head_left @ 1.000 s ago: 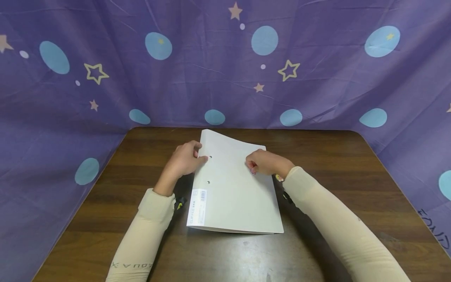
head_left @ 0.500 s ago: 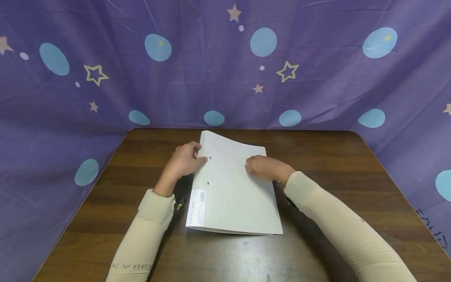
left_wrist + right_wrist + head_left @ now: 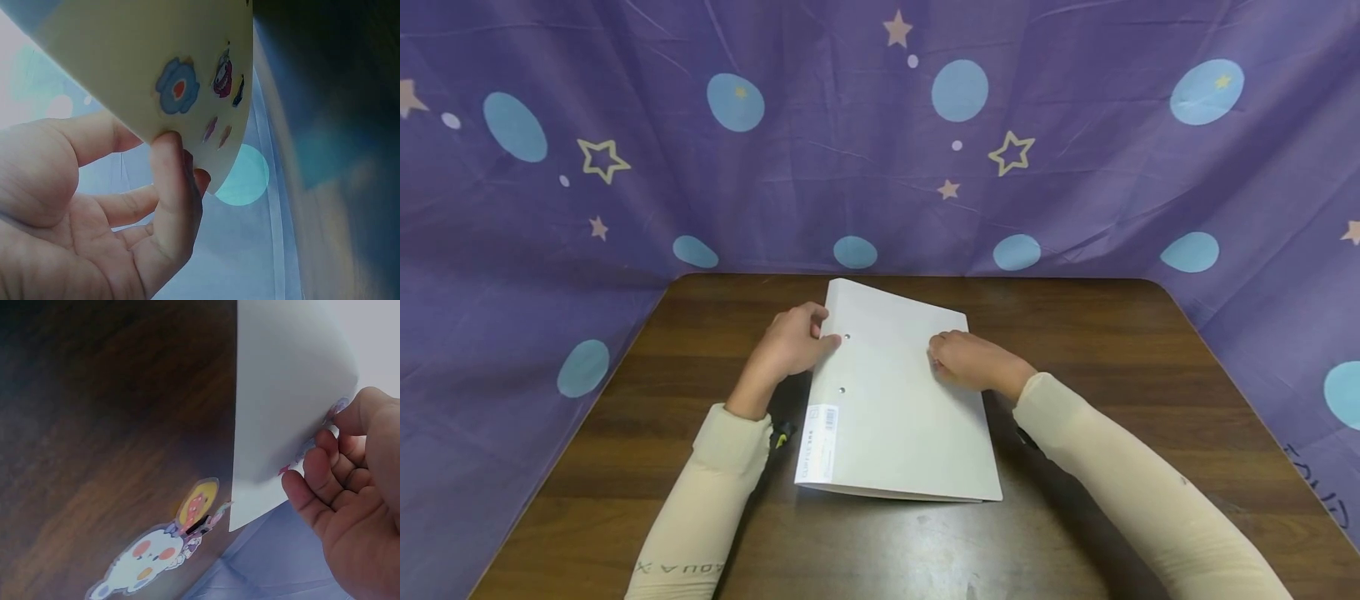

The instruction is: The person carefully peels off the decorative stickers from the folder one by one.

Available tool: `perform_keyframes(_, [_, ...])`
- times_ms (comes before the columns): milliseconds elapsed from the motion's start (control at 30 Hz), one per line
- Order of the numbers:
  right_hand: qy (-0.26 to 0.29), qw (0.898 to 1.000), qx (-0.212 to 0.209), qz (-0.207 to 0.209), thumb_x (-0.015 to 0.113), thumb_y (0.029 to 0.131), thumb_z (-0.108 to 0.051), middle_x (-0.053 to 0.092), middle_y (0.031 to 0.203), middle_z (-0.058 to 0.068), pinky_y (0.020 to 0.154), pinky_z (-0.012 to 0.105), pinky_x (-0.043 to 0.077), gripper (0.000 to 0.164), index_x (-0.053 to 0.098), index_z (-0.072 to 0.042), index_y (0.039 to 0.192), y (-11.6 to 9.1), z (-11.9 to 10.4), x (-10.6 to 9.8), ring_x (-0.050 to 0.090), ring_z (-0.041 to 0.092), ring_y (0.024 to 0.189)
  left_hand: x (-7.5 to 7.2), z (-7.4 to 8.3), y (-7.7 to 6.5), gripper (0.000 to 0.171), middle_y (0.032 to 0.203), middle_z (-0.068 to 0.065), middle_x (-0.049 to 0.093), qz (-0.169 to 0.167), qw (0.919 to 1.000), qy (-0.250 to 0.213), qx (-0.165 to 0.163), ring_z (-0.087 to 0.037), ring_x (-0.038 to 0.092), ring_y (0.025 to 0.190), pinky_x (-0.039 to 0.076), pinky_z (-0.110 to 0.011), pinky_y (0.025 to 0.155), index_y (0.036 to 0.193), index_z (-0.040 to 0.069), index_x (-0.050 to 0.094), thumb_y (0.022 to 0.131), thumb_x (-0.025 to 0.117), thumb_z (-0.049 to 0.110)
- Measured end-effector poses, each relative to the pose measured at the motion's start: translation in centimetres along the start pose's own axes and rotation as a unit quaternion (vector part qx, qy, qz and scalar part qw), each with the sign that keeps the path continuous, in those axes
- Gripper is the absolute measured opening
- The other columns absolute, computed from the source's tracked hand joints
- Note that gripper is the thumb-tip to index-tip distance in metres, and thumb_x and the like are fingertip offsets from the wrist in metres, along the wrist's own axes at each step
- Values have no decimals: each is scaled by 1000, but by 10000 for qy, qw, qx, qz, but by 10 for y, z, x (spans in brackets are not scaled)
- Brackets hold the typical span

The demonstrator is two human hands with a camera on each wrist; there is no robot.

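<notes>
A white file folder [image 3: 895, 417] lies on the table, tilted slightly, with two metal rivets and a paper label [image 3: 817, 443] near its spine. My left hand [image 3: 790, 339] grips the spine at the far left, thumb on the cover. In the left wrist view, the fingers hold the edge close to a blue flower sticker [image 3: 177, 86] and several smaller stickers. My right hand [image 3: 977, 360] touches the cover's right side with curled fingers. The right wrist view shows a small colourful sticker [image 3: 305, 450] on the cover, right at those fingertips and partly hidden by them.
Loose stickers lie on the wooden table [image 3: 1112, 367] right of the folder, among them a white animal-face sticker [image 3: 140, 562] and a yellow sticker [image 3: 197, 503]. Behind the table hangs a purple cloth [image 3: 865, 150] with stars and blue ovals.
My right hand, first curled tightly over the cover, has shifted slightly to the right. My left hand keeps its grip on the spine, and the folder lies almost unmoved.
</notes>
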State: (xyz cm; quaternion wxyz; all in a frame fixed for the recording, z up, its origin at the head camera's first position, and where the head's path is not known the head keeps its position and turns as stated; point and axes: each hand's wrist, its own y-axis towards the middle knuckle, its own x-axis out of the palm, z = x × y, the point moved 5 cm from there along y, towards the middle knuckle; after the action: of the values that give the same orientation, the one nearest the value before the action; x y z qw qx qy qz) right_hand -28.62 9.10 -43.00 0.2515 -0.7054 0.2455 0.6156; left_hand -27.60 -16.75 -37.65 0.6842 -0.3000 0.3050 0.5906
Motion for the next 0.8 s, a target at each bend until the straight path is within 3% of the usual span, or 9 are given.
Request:
perform_keyframes(467, [347,9979,44,539,64,94,-6,48,74,0,67,32,43,17,52,-9,83,-8,7,2,43,15,70,-2,-1,0,55,97,-11,58,99,9998,141,104,-26,58,81,52,-35,66,141,-3,54,96,71,24])
perform_keyframes(667, [471,9956,-106,804,63,96,-3,53,80,-1,71,32,45,12,59,-10,88,-5,3,-3,48,16,75,-2,-1,-1,55,98,-11,57,56,9999,124,47,-24,59,78,53,-34,65,141,-1,54,96,70,25])
perform_keyframes(800, [346,9962,-193,778,63,98,-2,53,79,-1,71,33,43,17,58,-12,84,-2,-1,-6,46,16,76,-2,-1,0,55,98,-11,58,78,9998,155,47,-24,59,79,53,-34,66,141,-1,54,96,71,26])
